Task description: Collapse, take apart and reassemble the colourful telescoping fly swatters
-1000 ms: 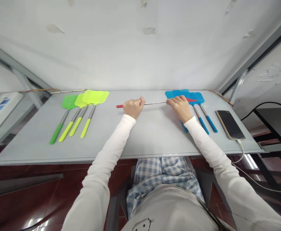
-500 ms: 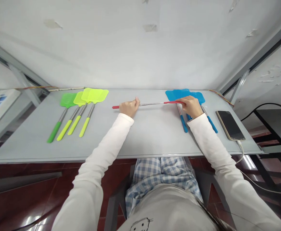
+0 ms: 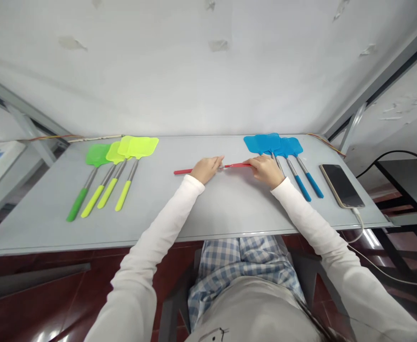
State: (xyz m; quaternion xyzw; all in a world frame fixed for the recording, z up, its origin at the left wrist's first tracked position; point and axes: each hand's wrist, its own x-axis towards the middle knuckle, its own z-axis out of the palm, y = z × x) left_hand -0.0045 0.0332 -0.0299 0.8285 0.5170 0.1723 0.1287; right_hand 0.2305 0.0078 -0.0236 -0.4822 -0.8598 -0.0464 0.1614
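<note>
A red fly swatter [image 3: 237, 165] with a telescopic metal rod is stretched sideways between my two hands, just over the table's middle. My left hand [image 3: 207, 170] is closed around its handle side; the red handle end pokes out to the left. With my right hand [image 3: 265, 170] I grip the red head, seen nearly edge-on and partly covered by my fingers. Only a short bit of metal rod shows between the hands. Right behind my right hand lie several blue fly swatters [image 3: 265, 142], their heads overlapping and their handles towards me.
On the left of the grey table [image 3: 208, 213] lie several yellow fly swatters [image 3: 142, 147] and a green one [image 3: 97, 154]. A phone [image 3: 342, 185] with a white cable lies at the right. A white wall [image 3: 179, 85] rises behind the table.
My hands have come closer together, the right one moving left. The swatter's metal rod has slid in and looks much shorter. More of the blue swatters' handles shows.
</note>
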